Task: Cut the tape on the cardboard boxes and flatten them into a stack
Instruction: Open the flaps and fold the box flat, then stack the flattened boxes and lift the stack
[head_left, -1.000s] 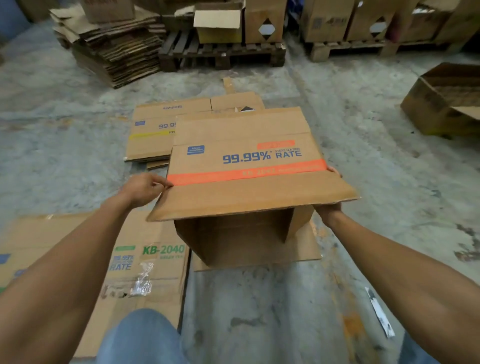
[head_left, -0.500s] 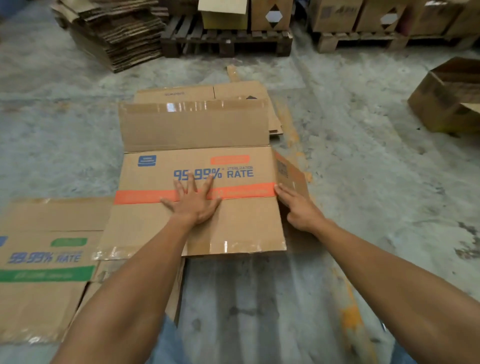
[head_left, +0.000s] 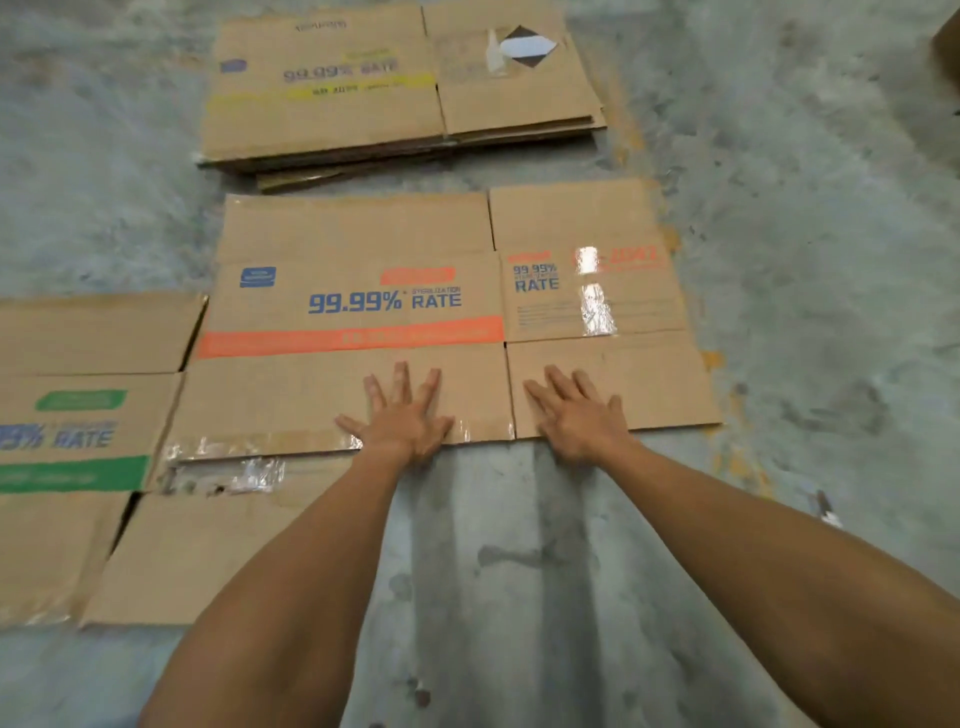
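Cardboard box with the orange stripe (head_left: 358, 332) now lies fully flat on the concrete floor (head_left: 805, 208), both palms spread on its near flaps.

Half a second ago its right end panel still stood up at an angle under the right hand; now that panel lies level beside the main face. The left hand (head_left: 402, 421) has slid from the orange stripe down to the near edge, by the clear tape (head_left: 260, 444), its grip released with fingers splayed flat. The right hand (head_left: 576, 415) presses the smaller near flap, also released and grasping nothing. Beyond the box's far edge, just apart, lies the stack of flattened boxes (head_left: 395, 98). At its left edge lies a flattened box with a green stripe (head_left: 72, 441).
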